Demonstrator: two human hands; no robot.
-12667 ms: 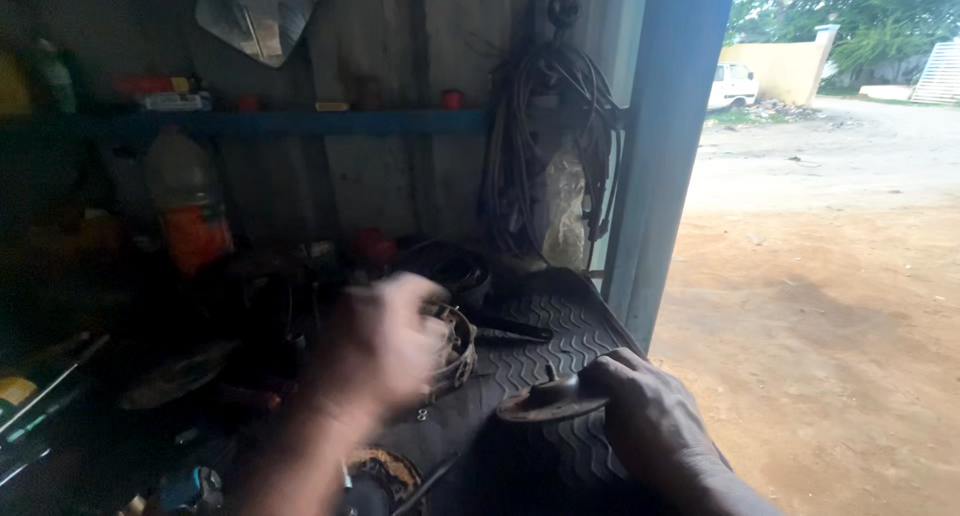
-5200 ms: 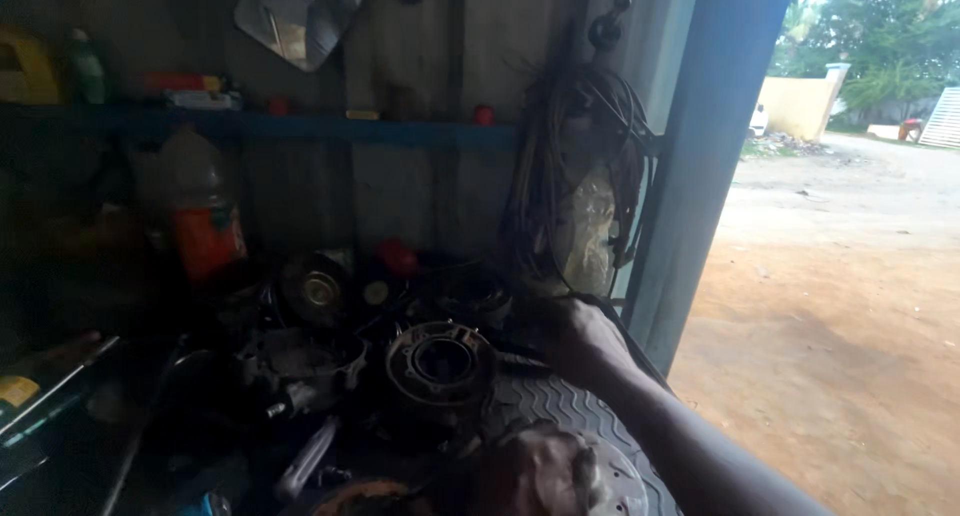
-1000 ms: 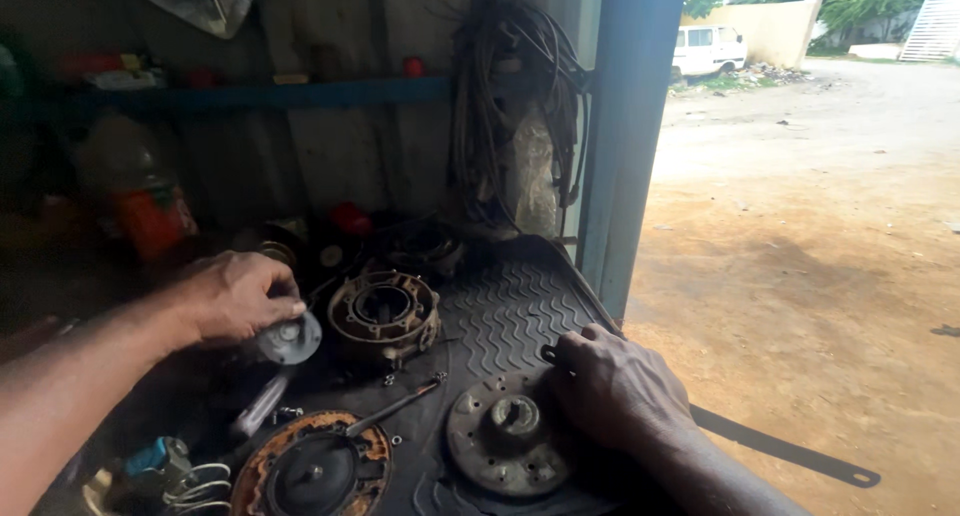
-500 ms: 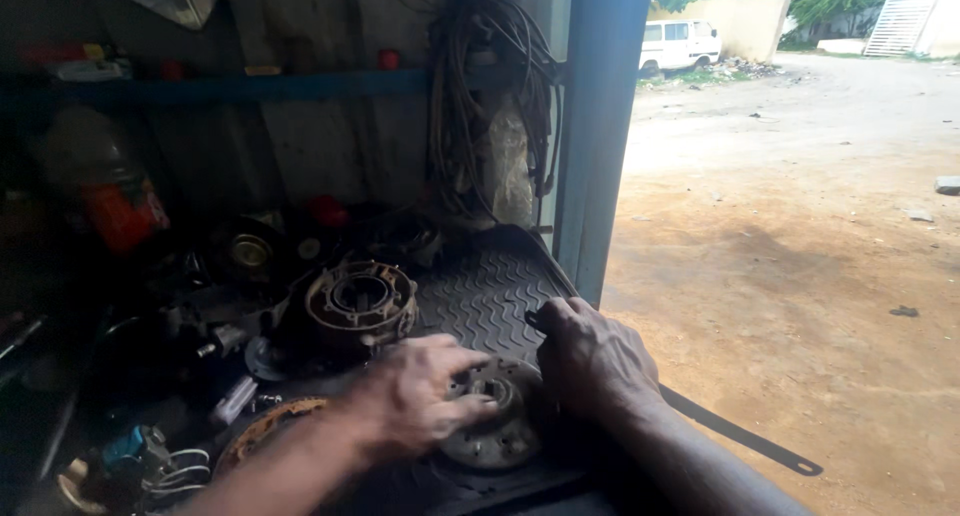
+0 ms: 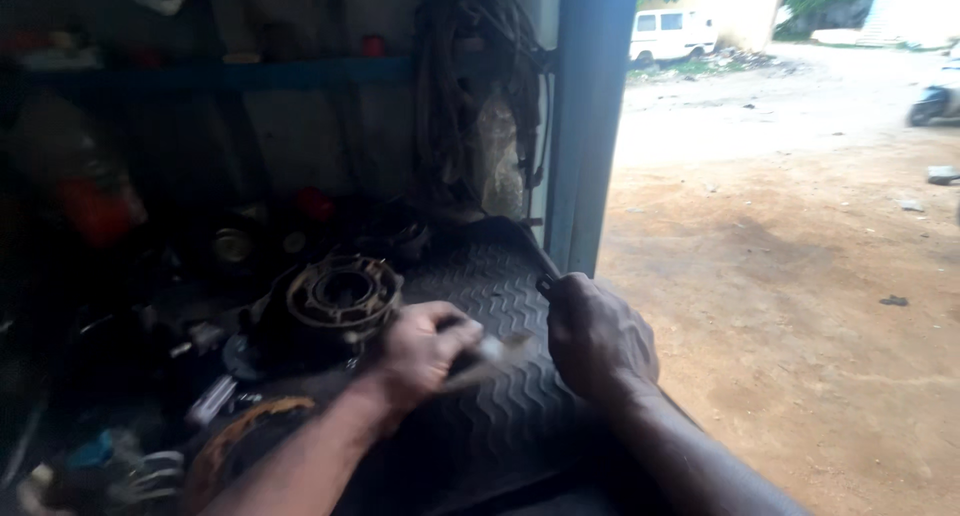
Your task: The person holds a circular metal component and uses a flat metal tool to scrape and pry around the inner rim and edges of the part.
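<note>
Small metal part (image 5: 488,356), pale and motion-blurred, sits in the left hand (image 5: 425,351), over the middle of the ribbed black rubber mat (image 5: 500,286); its exact kind cannot be told.

Findings, largest first. The blue door post (image 5: 590,116) stands upright at the mat's far right corner, with the dirt yard (image 5: 800,306) beyond it. The mat covers the bench surface and curls up at its rear edge. A bundle of dark cables (image 5: 470,96) hangs against the back wall, left of the post. A blue shelf (image 5: 230,74) runs along the wall above the bench. A round ribbed engine component (image 5: 335,301), rusty at its rim, lies at the mat's left edge, just beside the left hand.

The left hand's fingers are curled closed around the small part. The right hand (image 5: 595,336) rests on the mat near the post, fingers bent into a fist around a thin dark tool (image 5: 545,283), whose tip alone shows.
</note>
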